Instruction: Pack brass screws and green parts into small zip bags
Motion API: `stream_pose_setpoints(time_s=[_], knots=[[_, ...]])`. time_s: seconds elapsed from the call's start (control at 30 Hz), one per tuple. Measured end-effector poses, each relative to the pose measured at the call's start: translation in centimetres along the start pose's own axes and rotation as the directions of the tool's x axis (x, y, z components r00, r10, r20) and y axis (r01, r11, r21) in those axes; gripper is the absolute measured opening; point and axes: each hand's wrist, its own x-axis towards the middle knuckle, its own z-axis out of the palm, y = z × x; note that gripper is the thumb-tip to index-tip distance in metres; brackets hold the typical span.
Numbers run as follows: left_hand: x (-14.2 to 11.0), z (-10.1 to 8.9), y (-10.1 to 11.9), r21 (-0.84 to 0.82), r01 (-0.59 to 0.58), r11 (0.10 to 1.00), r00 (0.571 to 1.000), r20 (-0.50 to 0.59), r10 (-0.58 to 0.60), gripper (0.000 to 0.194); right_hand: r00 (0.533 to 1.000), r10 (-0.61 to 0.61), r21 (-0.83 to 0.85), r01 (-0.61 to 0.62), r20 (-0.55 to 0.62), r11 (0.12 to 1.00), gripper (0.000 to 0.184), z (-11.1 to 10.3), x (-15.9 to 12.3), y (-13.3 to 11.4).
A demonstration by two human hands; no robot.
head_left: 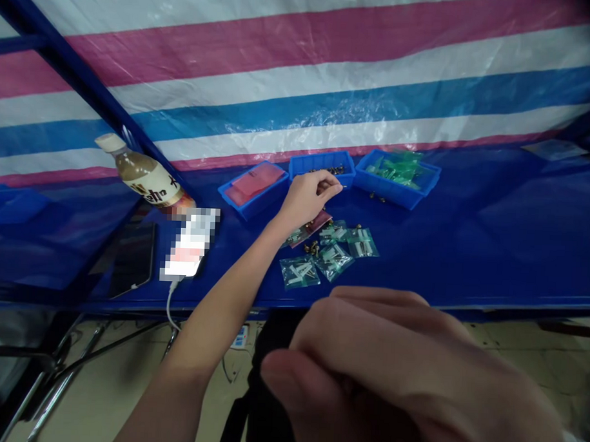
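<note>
My left hand (311, 194) reaches over the table, thumb and fingers pinched at the front edge of a blue bin (322, 161) of small metal screws. A tiny light speck shows at its fingertips, too small to name. Close to the camera, my right hand (406, 367) is curled shut; what it holds, if anything, is hidden. Below my left hand lie several small clear bags, such as this bag (299, 272), with white plugs and screws inside. Loose brass-coloured screws (312, 248) lie among them, near a dark red packet (319, 223).
Pink sheets or bags fill the left blue bin (247, 209); green bags (398, 168) fill the right one. At the left stand a drink bottle (144, 177), a lit phone (190, 246) on a white cable, and a dark tablet or phone (133, 259). Striped sheeting (329, 61) hangs behind.
</note>
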Motion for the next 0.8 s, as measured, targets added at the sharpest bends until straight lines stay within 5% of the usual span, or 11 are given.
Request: stream_pose_setpoints(time_s=[0.1,0.23,0.4,0.57,0.67,0.8], knots=[[-0.1,0.0,-0.1,0.011,-0.003,1.000,1.000,0.007,0.002,0.012,0.990,0.042,0.159,-0.020,-0.134,0.987,0.037,-0.2,0.1,0.1],[0.0,0.1,-0.1,0.035,-0.005,0.999,1.000,0.013,0.004,0.012,0.990,0.126,0.107,-0.119,-0.062,0.987,0.035,-0.6,-0.6,0.8],[0.0,0.4,-0.4,0.057,-0.009,0.998,0.999,0.032,0.008,0.012,0.971,-0.060,-0.149,0.026,-0.232,0.989,0.015,-0.3,-1.2,0.9],[0.0,0.5,-0.6,0.064,-0.043,0.997,0.999,0.022,0.042,0.011,0.988,-0.094,-0.159,0.074,-0.123,0.985,0.018,1.8,-0.1,2.8],[-0.1,0.2,-0.3,0.082,-0.047,0.996,0.999,0.003,0.047,0.011,0.958,-0.259,-0.147,0.241,-0.121,0.959,0.010,3.1,0.7,4.7],[-0.1,-0.3,0.1,0.059,-0.014,0.998,0.999,-0.031,0.016,0.012,0.933,-0.346,-0.230,0.317,-0.100,0.920,0.028,2.7,2.0,7.5]])
